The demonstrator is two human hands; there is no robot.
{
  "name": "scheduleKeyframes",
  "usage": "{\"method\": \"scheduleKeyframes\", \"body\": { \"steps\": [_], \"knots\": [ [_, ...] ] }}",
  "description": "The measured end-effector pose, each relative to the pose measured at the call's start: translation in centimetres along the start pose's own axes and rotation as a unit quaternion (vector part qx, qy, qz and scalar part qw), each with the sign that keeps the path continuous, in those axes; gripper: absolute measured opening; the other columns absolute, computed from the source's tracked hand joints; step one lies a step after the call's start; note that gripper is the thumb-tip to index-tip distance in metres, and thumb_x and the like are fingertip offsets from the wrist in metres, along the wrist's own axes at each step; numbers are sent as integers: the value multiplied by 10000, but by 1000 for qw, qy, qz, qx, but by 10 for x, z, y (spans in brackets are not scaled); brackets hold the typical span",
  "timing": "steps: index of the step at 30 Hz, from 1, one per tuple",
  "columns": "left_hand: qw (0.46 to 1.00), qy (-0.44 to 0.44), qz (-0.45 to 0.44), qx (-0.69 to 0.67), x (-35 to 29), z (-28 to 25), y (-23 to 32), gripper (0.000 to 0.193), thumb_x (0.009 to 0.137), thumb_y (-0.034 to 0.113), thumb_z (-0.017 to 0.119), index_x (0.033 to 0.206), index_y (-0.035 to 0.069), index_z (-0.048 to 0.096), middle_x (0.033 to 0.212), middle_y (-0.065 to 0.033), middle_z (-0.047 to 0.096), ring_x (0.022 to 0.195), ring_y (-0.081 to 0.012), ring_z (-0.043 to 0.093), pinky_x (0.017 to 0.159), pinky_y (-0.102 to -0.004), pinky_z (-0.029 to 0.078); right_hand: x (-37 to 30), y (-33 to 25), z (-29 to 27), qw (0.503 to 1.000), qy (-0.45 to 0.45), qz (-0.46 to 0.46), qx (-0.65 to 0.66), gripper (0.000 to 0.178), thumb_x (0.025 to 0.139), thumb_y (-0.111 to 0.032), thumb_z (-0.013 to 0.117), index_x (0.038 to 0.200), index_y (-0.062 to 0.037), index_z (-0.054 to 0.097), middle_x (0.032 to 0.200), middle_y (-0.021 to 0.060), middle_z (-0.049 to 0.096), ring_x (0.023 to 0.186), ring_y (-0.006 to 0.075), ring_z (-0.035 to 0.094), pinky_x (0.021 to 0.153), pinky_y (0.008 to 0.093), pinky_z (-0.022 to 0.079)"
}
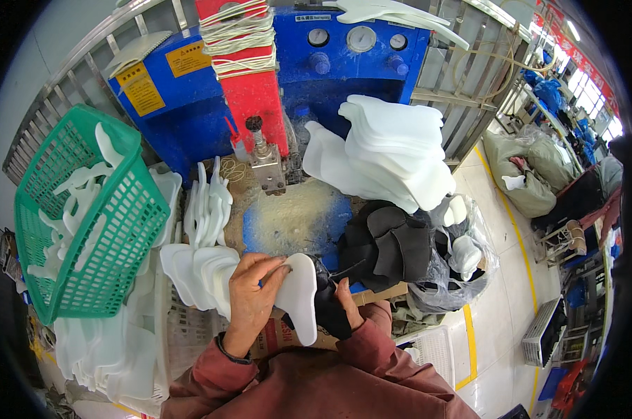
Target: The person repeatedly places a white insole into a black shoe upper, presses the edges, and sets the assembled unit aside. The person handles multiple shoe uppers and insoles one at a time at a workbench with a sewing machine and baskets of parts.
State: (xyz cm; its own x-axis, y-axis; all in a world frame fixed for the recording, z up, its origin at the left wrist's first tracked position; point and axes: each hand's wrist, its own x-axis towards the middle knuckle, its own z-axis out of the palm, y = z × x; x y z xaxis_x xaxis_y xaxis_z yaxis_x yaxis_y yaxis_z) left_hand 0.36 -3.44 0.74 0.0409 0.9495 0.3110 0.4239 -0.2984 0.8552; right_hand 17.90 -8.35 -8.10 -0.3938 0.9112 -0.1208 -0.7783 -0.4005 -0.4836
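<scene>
The left hand [252,290] curled over a white foam piece [298,297], fingers on its upper edge. The right hand [349,302] seemingly pinched a black piece [328,307] against it. Ahead stood the blue press [309,77]; white stacks [389,150], black pieces [386,244] and a green basket [85,216] crowded both sides.

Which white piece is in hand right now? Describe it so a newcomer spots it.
Start at the blue machine and come straight down to the person's hands. The white foam piece sits between the left hand and right hand, backed by a black piece. Unlike the stacked white pieces beside it, it is lifted alone.
</scene>
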Motion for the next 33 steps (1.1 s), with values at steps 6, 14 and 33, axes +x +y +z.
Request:
{"method": "scheduleKeyframes", "body": {
  "steps": [6, 14, 33],
  "knots": [
    [1000, 1, 0, 29, 1, 4, -10, 192, 865, 34, 806, 1042, -18, 754, 942, -87, 657, 781, -155, 606, 721, -301, 506, 2, 12, -32, 999, -40, -12, -5, 738, 1111, -578, 352, 1568, 0, 387, 1509, 126, 527, 1386, 243, 521, 1185, 402, 401],
    [992, 42, 65, 99, 1, 3, 8, 199, 885, 2, 708, 1073, 21, 774, 1401, -185, 587, 1315, -376, 541, 1082, -424, 442, 10, 7, -27, 992, 21, -41, -116, 682, 1136, -520, 319, 1536, 20, 437, 1476, 128, 553, 1352, 218, 538, 1164, 374, 413],
    [987, -2, 97, 129, -37, -3, 35, 346, 926, -14, 644, 1267, -14, 703, 1297, -222, 649, 1188, -393, 643, 1018, -414, 525, 15, 8, 0, 997, 24, -43, -57, 763, 1104, -618, 299, 1566, -20, 407, 1468, 134, 563, 1300, 233, 589, 1120, 394, 471]
  ]
}}
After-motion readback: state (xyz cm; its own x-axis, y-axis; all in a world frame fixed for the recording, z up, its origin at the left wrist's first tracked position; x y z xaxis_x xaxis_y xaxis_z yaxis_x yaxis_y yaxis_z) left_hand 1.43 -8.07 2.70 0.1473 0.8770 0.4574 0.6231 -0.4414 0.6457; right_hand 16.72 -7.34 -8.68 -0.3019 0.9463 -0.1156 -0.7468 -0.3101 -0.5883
